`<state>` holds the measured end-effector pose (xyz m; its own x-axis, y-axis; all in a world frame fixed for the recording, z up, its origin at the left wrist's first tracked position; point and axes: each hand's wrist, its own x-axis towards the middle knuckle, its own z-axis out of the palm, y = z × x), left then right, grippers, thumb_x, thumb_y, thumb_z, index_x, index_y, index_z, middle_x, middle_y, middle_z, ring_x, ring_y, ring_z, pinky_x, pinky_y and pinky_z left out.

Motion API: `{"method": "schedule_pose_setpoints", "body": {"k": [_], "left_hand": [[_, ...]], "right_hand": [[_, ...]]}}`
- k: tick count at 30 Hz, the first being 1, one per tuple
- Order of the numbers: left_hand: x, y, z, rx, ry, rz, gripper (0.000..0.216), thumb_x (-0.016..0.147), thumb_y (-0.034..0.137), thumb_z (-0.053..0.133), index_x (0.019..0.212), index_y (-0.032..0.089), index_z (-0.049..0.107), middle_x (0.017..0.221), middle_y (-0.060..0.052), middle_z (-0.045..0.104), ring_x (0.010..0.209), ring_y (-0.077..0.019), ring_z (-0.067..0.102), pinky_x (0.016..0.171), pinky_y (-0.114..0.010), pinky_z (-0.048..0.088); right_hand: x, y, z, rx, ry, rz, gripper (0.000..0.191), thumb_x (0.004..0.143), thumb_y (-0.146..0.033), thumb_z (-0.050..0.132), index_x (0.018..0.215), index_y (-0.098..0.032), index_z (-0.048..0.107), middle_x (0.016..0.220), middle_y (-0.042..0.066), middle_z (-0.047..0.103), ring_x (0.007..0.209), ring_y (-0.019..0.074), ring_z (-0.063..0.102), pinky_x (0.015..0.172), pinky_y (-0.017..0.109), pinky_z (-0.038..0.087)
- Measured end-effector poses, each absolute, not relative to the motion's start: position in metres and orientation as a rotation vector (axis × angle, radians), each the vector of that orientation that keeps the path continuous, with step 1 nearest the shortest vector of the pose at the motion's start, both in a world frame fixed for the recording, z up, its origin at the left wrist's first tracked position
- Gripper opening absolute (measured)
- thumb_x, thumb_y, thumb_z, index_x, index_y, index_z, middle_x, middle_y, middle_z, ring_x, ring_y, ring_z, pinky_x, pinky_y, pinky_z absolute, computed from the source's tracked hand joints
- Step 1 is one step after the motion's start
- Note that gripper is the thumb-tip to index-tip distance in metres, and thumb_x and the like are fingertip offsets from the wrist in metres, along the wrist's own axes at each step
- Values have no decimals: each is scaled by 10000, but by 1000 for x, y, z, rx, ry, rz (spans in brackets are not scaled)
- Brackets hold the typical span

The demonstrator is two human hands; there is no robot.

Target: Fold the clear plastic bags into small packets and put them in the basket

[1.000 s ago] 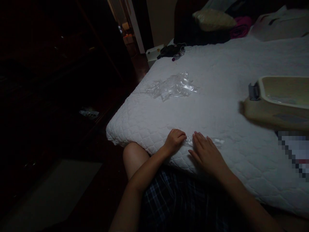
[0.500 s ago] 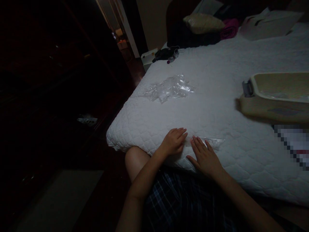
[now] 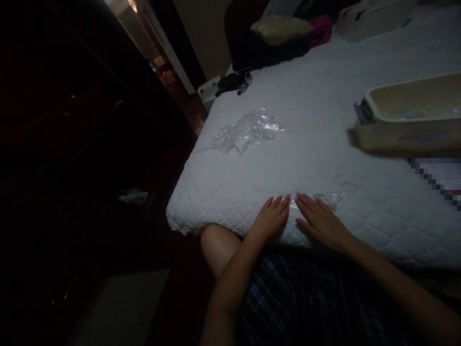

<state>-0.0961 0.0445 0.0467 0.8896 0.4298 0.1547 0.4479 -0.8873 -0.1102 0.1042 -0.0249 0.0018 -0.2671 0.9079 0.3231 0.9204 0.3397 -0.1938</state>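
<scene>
A narrow clear plastic bag [image 3: 333, 198] lies flat on the white quilted bed [image 3: 223, 187], close to its near edge. My right hand [image 3: 321, 222] rests on the bag palm down, fingers stretched out, covering part of it. Beside it, my left hand [image 3: 272, 216] lies flat with straight fingers, its tips at the bag's left end. Neither hand grips anything. Farther back on the bed is a crumpled pile of clear plastic bags [image 3: 247, 130].
To the right stands a beige bin [image 3: 406, 134] with a grey latch and clear plastic inside. A yellowish pillow [image 3: 281, 30], a magenta cloth roll [image 3: 320, 31] and a white box [image 3: 374, 20] sit at the back. A dark bundle [image 3: 232, 81] lies at the far-left corner.
The view has tilted and shifted. My left hand has flattened, its fingers straightening toward the bag's end. My right hand still lies flat on the bag.
</scene>
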Motion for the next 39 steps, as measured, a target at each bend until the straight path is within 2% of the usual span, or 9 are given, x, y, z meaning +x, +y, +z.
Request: {"method": "schedule_pose_setpoints", "body": {"k": [7,9,12,15,21,28,31,39], "left_hand": [[-93,42,39,-2919,-738,-149,487,957,257,351,1421,113,378,1503,-171,382,1362,-275,397,1091,-471,353],[-93,43,36,-2926,-731,-140,506,947,260,366,1431,113,368,1505,-174,377,1377,-287,373,1097,-499,340],[-93,44,35,-2912,-694,-137,511,937,260,378,1413,76,385,1521,-172,350,1428,-291,285,1137,-525,284],[-92,45,34,-2905,-649,-140,513,941,263,361,1409,55,384,1549,-141,306,1459,-272,219,1173,-502,236],[-93,47,33,-2939,-705,-120,551,953,302,352,1452,71,315,1540,-127,329,1438,-236,287,1180,-449,240],[-94,46,32,-2984,-718,-191,518,976,326,307,1432,85,354,1528,-115,356,1436,-215,292,1186,-449,236],[-93,47,31,-2975,-717,-181,513,980,327,303,1431,89,356,1526,-113,362,1431,-214,303,1181,-453,249],[-93,46,30,-2939,-659,-205,479,982,309,304,1417,129,390,1511,-96,393,1412,-213,342,1168,-475,273]], "right_hand": [[101,-23,9,-1650,-2196,-36,596,964,-483,292,1452,-150,375,1448,177,462,1356,279,404,1113,516,296],[98,-24,13,-1668,-2140,-88,600,962,-478,310,1458,-142,352,1484,191,405,1386,296,354,1114,530,285],[93,-26,19,-1671,-2061,-200,628,961,-462,328,1496,-141,257,1536,195,306,1436,320,232,1127,589,202],[88,-22,19,-1597,-2114,-234,646,960,-468,323,1511,-147,218,1530,181,327,1438,304,231,1137,581,180],[88,-13,1,-1651,-2167,-113,713,935,-572,300,1477,-110,327,1488,185,399,1402,289,324,1136,517,246],[102,-16,-1,-1621,-2234,-123,692,936,-578,305,1455,-126,380,1500,162,383,1400,269,331,1140,488,252],[116,-20,-2,-1593,-2254,-129,691,936,-557,337,1486,-139,327,1504,160,373,1392,274,344,1130,496,272],[166,-38,-15,-1562,-2229,-169,745,942,-516,375,1549,-240,42,1555,99,268,1391,276,340,1127,501,293]]}}
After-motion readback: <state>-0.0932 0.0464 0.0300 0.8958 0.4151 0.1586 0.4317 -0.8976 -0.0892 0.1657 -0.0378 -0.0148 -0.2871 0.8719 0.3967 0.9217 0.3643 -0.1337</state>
